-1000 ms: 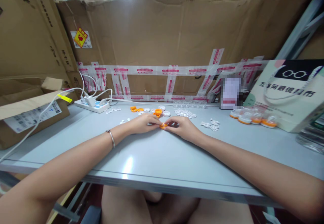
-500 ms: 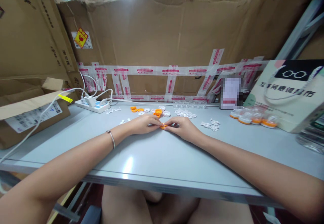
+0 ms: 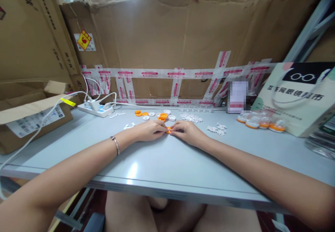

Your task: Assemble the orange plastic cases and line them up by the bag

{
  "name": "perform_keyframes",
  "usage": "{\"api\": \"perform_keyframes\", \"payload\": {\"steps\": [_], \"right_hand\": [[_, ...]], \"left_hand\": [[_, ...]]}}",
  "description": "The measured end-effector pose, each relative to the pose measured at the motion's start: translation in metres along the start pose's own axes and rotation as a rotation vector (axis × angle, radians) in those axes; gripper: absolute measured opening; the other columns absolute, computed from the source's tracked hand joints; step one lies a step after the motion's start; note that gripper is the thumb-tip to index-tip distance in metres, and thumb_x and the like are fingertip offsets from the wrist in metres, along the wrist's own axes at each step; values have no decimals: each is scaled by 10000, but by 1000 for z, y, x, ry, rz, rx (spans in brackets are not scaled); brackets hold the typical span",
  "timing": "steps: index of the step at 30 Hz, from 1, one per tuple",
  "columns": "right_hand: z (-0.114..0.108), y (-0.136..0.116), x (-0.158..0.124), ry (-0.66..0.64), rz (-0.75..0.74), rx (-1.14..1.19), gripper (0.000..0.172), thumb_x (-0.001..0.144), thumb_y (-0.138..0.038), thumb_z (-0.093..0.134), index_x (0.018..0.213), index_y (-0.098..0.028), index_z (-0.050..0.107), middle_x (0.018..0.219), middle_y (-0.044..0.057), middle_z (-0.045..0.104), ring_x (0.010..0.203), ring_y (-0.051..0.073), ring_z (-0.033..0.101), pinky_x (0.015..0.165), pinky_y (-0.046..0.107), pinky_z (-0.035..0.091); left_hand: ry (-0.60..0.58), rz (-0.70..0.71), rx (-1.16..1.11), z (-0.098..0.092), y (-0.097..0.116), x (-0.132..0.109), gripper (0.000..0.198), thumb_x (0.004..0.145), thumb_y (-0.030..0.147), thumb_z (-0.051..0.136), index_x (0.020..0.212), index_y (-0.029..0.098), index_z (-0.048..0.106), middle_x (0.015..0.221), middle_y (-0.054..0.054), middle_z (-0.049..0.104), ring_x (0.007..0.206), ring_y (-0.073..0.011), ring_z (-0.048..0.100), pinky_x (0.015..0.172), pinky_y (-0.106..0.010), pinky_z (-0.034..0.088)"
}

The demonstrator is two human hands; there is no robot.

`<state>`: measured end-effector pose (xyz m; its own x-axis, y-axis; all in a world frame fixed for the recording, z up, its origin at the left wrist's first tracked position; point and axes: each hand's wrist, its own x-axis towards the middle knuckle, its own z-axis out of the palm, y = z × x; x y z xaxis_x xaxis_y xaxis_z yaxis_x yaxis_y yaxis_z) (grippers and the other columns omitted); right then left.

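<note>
My left hand (image 3: 149,130) and my right hand (image 3: 187,132) meet at the middle of the grey table (image 3: 162,162), fingertips pinched together on a small orange plastic part (image 3: 169,130). Most of the part is hidden by my fingers. A thin bracelet sits on my left wrist. Just beyond my hands lie loose orange rings (image 3: 138,113), an orange cap (image 3: 163,116) and round white caps (image 3: 172,118). Small white pieces (image 3: 192,117) are heaped behind my right hand, with another cluster (image 3: 217,129) to its right.
Assembled orange-and-clear pieces (image 3: 261,123) stand in a row at the right, before a paper bag (image 3: 298,95). A white power strip (image 3: 94,109) with cables lies at back left, beside an open cardboard box (image 3: 28,116). Taped cardboard walls (image 3: 170,43) close the back.
Both hands stay pressed together on the orange part; only the fingers shift slightly. The view has dipped a little.
</note>
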<state>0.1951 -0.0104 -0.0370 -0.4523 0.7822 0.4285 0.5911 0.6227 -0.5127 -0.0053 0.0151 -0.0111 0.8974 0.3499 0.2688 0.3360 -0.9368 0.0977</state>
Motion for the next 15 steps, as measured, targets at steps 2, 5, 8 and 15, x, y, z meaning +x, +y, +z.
{"api": "perform_keyframes", "payload": {"steps": [2,5,8,15], "right_hand": [[-1,-2,0,1,6,1,129,752,-247,576,747,-177,684,850,67,650,776,175,598,742,308,459],[-3,-3,0,2,6,14,130,752,-243,574,748,-173,684,848,69,655,789,173,600,757,305,458],[-3,-3,0,3,14,56,122,739,-249,585,752,-174,681,843,61,661,794,167,603,763,297,460],[-9,-3,2,58,111,101,193,727,-332,582,787,-176,677,803,44,667,760,167,602,714,292,467]], "left_hand": [[4,-1,-3,-1,1,0,267,836,145,407,977,147,634,971,-86,630,867,-146,586,778,-231,439],[-8,-6,0,-3,2,1,269,844,156,400,971,149,637,967,-83,633,854,-144,587,758,-227,440],[-18,0,1,-4,1,1,268,845,163,401,979,146,632,979,-84,631,871,-150,583,772,-234,440],[46,-3,16,-6,-7,-1,264,853,194,393,987,162,617,989,-83,624,920,-158,573,821,-264,439]]}}
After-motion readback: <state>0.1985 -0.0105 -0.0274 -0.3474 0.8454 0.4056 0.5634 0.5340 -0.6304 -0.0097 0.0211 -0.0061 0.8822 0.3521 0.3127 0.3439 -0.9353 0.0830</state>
